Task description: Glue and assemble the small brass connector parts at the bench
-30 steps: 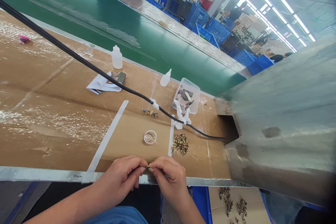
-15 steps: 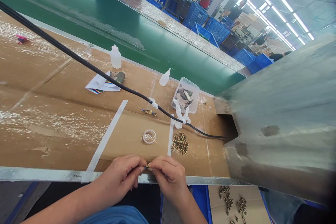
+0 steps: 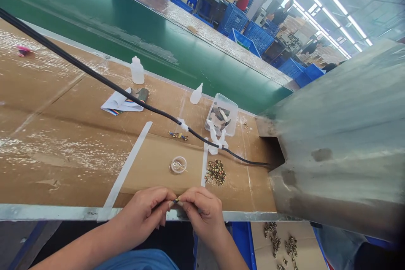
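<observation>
My left hand (image 3: pixel 153 209) and my right hand (image 3: pixel 201 207) meet at the bench's front edge. Between their pinched fingertips is one small dark and gold metal piece (image 3: pixel 176 201), mostly covered by the fingers, so its exact kind is unclear. Just beyond stands a small round clear cup (image 3: pixel 178 165) with a thin pale stick in it. To the right of the cup lies a pile of small gold and dark pieces (image 3: pixel 216 172). A few similar pieces with blue parts (image 3: pixel 178 136) rest in a short row behind the cup.
A black cable (image 3: pixel 152 112) crosses above the bench. Farther back are two white squeeze bottles (image 3: pixel 137 71), a folded cloth (image 3: pixel 122 103) and a clear plastic box (image 3: pixel 222 114) of scraps. A green conveyor belt (image 3: pixel 126 33) runs behind. At right stands a metal housing (image 3: pixel 332 143).
The view has shifted slightly. Both hands stay pinched together on the small piece at the bench edge, with barely any visible movement.
</observation>
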The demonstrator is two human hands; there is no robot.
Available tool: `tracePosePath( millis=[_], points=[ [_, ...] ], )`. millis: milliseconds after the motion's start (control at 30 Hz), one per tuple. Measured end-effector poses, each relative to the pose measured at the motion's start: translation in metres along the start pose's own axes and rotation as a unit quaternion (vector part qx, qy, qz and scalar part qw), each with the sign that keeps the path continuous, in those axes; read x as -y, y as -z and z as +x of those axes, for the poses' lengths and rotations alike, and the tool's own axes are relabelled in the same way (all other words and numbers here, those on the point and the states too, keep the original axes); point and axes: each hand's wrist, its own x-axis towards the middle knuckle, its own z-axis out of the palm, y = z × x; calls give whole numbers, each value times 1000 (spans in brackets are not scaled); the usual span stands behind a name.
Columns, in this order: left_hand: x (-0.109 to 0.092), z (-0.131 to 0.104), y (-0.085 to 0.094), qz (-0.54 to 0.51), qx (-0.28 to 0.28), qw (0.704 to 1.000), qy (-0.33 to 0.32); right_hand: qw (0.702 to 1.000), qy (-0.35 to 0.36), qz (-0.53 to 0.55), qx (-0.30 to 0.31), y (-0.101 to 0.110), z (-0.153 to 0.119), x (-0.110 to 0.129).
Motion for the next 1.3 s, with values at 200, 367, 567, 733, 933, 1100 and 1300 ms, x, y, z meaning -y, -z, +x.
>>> tracePosePath(
  millis=[200,367,567,733,933,1100,1300],
  points=[
    [0,2,0,1,3,1000,-2,1000,-2,4,-1,0,0,0],
    [-2,1,0,1,1,1000,-6,1000,-9,4,-11,-1,0,0],
    [-2,2,0,-14,0,1000,-8,999,-25,7,-26,-2,2,4],
    [-2,1,1,-22,4,1000,-5,999,-37,7,-24,-2,3,7],
    [-2,1,2,-8,9,1000,-11,1000,-23,11,-18,0,3,7],
    [-2,1,1,-2,1,1000,-15,1000,-19,4,-9,1,1,4],
    [-1,0,0,3,-11,1000,-17,1000,1,-13,-8,2,0,5]
  ],
)
